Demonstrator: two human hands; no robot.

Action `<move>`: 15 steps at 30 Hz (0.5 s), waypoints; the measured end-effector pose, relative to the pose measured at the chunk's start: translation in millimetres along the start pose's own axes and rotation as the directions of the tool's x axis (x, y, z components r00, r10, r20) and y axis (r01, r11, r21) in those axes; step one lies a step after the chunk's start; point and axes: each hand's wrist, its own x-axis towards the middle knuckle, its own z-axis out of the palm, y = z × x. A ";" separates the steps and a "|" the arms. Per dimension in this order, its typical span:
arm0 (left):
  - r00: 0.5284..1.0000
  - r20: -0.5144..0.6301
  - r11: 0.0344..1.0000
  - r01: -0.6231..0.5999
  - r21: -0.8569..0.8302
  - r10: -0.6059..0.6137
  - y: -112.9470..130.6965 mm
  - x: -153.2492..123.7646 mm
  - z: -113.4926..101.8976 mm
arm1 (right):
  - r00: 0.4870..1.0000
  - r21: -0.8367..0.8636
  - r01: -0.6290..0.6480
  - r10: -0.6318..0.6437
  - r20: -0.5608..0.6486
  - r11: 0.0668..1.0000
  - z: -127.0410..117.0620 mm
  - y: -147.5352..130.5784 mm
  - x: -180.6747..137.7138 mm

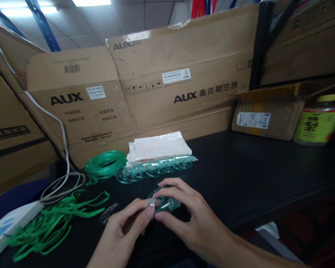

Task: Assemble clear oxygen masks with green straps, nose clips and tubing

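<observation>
A clear green oxygen mask (170, 204) is between my hands, low over the black table. My right hand (194, 210) curves round the mask, fingers over its far rim and thumb on the near side. My left hand (128, 219) pinches a small shiny metal nose clip (153, 201) at the mask's left edge, with the thumb on top; the fingers underneath are partly hidden. Left of that hand lie small clear plastic pieces (108, 213). Beyond the hands, a row of similar green masks (156, 168) lies nested together.
White plastic packets (159, 146) lie behind the masks. A coil of green tubing (105, 163), loose green elastic straps (53, 223) and a white power strip (15, 227) are at left. Cardboard panels (150, 104) wall the back; a carton (264, 115) and yellow-labelled jar (318, 121) stand right.
</observation>
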 end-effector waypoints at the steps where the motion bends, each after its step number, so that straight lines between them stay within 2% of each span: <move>1: 0.999 0.014 0.999 0.031 -0.018 -0.031 -1.8 0.0 0.1 | 1.000 -0.010 -0.007 0.007 0.003 1.000 0.1 -0.5 -0.3; 5: 0.996 0.025 0.987 0.091 -0.130 -0.088 -5.5 -2.6 4.3 | 1.000 -0.024 -0.012 0.012 0.017 1.000 1.2 -1.3 -1.7; 11: 0.969 0.061 0.932 0.245 -0.266 -0.238 9.7 -10.7 15.0 | 0.998 0.056 0.039 -0.042 0.037 0.998 1.9 3.0 0.3; 15: 0.971 0.058 0.936 0.238 -0.261 -0.230 11.4 -11.6 14.3 | 0.996 0.104 0.061 -0.067 0.052 0.993 0.3 3.9 2.7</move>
